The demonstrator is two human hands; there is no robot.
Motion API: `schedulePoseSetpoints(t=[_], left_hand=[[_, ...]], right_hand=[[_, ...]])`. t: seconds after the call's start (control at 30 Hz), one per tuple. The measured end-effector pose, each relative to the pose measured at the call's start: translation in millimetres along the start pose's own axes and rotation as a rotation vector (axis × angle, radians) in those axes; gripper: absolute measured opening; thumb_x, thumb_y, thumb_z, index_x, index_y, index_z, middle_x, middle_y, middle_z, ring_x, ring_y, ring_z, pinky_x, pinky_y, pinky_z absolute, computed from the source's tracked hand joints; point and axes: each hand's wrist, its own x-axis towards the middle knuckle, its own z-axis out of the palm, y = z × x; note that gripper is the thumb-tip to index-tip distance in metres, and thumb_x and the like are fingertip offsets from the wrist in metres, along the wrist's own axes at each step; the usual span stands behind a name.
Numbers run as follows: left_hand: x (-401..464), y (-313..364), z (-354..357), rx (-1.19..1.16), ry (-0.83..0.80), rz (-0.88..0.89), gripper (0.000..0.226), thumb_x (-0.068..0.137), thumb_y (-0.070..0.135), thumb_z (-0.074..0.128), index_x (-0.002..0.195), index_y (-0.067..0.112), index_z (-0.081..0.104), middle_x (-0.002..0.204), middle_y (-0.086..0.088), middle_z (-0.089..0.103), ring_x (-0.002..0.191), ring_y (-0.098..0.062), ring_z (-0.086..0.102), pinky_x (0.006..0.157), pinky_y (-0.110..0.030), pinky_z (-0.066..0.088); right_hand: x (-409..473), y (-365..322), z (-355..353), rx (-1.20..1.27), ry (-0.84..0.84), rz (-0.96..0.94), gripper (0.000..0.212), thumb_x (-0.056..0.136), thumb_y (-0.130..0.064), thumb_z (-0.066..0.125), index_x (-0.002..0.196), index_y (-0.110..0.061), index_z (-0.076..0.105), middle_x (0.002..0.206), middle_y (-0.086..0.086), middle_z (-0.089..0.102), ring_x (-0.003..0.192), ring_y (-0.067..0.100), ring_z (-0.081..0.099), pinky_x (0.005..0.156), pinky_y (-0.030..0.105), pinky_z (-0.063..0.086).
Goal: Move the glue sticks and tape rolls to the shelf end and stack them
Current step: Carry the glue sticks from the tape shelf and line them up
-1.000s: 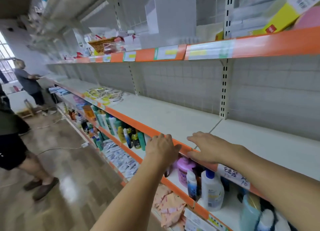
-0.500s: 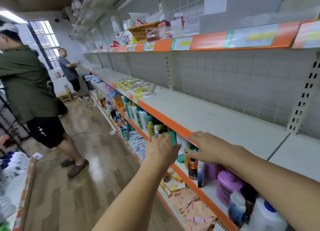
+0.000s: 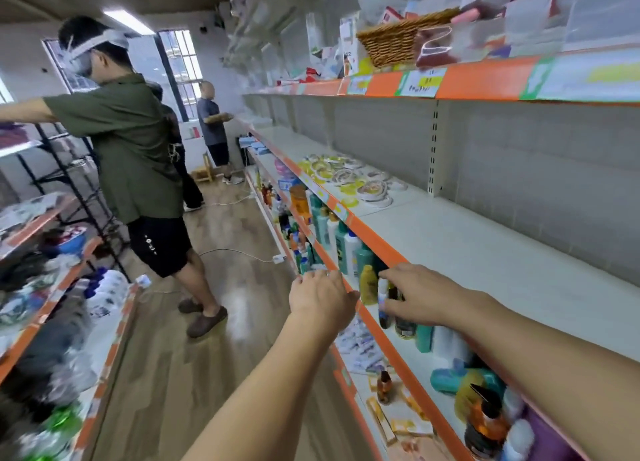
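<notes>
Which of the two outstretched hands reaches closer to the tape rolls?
The right hand; it hovers over the shelf edge, the left hand out over the aisle, both short of the tape rolls.

left hand – fingertips hidden, seen from behind | right hand – palm hidden | white and yellow flat tape rolls past the white slotted shelf upright – blurred, uncountable | bottles below – labels unreadable | both forearms cut by bottom edge

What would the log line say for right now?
hands: left open, right open, both empty | tape rolls: untouched, farther along shelf | stacking: not begun
</notes>
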Motion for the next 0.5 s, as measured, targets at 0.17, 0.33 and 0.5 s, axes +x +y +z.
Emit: schedulePoseSetpoints(t=[0.17,0.33,0.5], left_hand=[[78,-19,-11,-0.019,0.013,-0.025,0.05,0.099,0.053,0.036,0.129,0.014,0.049,0.132,-0.009,0.053,0.124,-0.03,0.048,0.103,-0.042,0.037],[140,-31,-5,-0.035,0.019,-0.004,0.051,0.099,0.053,0.036,0.133,0.017,0.047,0.135,-0.009,0.052,0.126,-0.03,0.047,0.104,-0.042,0.037],[195,-58,-3,-0.024,0.009,0.002,0.047,0.1,0.052,0.036,0.129,0.017,0.048,0.132,-0.009,0.053,0.124,-0.03,0.048,0.103,-0.043,0.039]], right_hand=[[84,10,-15,0.009,0.033,-0.024,0.056,0.091,-0.056,0.054,0.136,-0.023,0.049,0.132,0.004,0.049,0.122,0.027,0.05,0.099,0.044,0.045],[144,15,-17,0.038,0.073,-0.006,0.055,0.091,-0.055,0.056,0.134,-0.021,0.051,0.128,0.005,0.051,0.119,0.027,0.053,0.098,0.045,0.045],[210,14,-11,0.02,0.046,0.005,0.056,0.092,-0.053,0.055,0.136,-0.019,0.05,0.132,0.007,0.051,0.121,0.028,0.051,0.099,0.043,0.045]])
